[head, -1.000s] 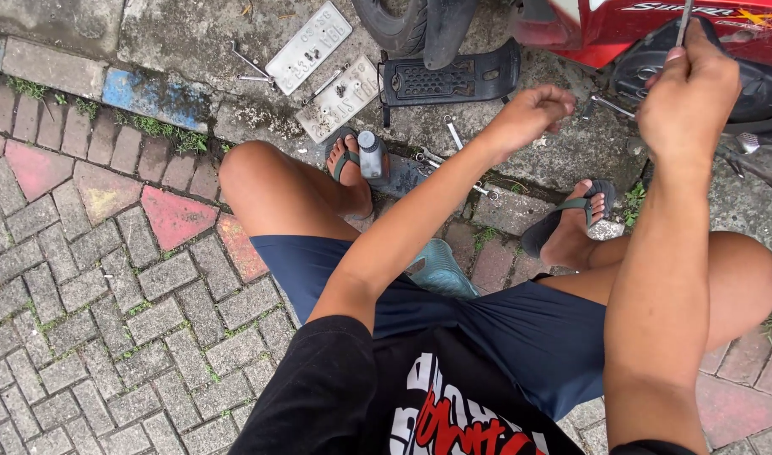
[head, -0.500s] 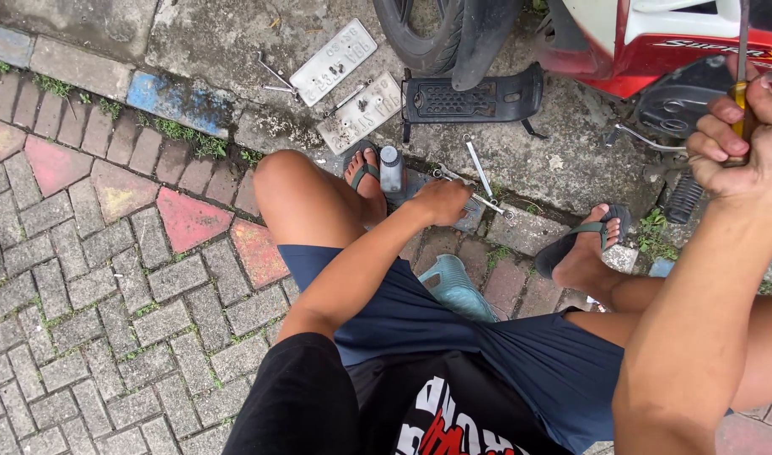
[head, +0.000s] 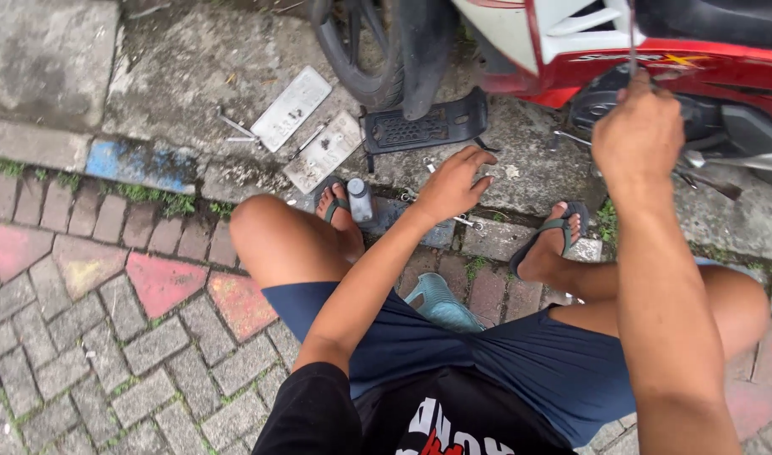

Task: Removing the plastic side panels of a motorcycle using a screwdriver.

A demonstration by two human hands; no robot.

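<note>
Reaching low over the concrete ground, the left hand [head: 455, 181] hangs with fingers loosely spread, gripping nothing — a small wrench [head: 463, 221] lies on the ground just beneath its wrist, and a black footrest panel [head: 424, 126] sits just beyond its fingertips. The right hand [head: 639, 131] is raised higher, fist wrapped around a thin metal tool shaft [head: 631, 38] that rises above the knuckles — right beside it stands the red scooter body [head: 706, 63].
</note>
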